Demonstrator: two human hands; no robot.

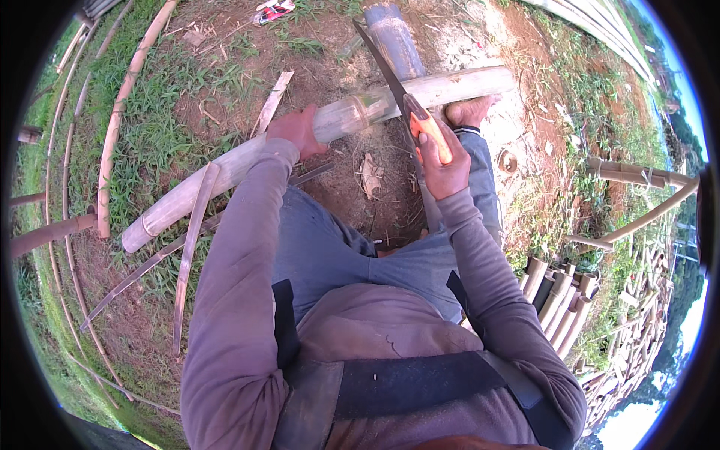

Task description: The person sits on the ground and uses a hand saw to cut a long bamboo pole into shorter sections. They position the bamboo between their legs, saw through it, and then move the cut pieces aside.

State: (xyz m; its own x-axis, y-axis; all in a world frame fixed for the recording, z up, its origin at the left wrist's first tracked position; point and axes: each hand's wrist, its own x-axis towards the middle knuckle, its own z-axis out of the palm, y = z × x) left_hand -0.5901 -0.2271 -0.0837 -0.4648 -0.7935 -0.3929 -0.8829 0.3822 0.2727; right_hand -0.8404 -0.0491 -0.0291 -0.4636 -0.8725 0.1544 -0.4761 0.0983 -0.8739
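Note:
A thick pale bamboo pole (pixel 341 120) lies slantwise before me, its right end farther away than its left. My left hand (pixel 298 132) is wrapped over its middle and grips it. In my right hand (pixel 444 159) is a handsaw (pixel 384 66) with an orange handle; its dark blade crosses the pole and points up and away to the left. Whether the teeth touch the bamboo I cannot tell. A grey-blue bamboo log (pixel 395 43) runs away from me on the far side of the pole. My bare foot (pixel 470 111) is close by the pole's right part.
Split bamboo strips (pixel 193 255) lie left of my legs. Long poles (pixel 124 127) stretch along the grass at the left. Cut bamboo tubes (pixel 559 300) are stacked at the right, near a bamboo frame (pixel 637 176). A red and white packet (pixel 274 10) lies at the far edge.

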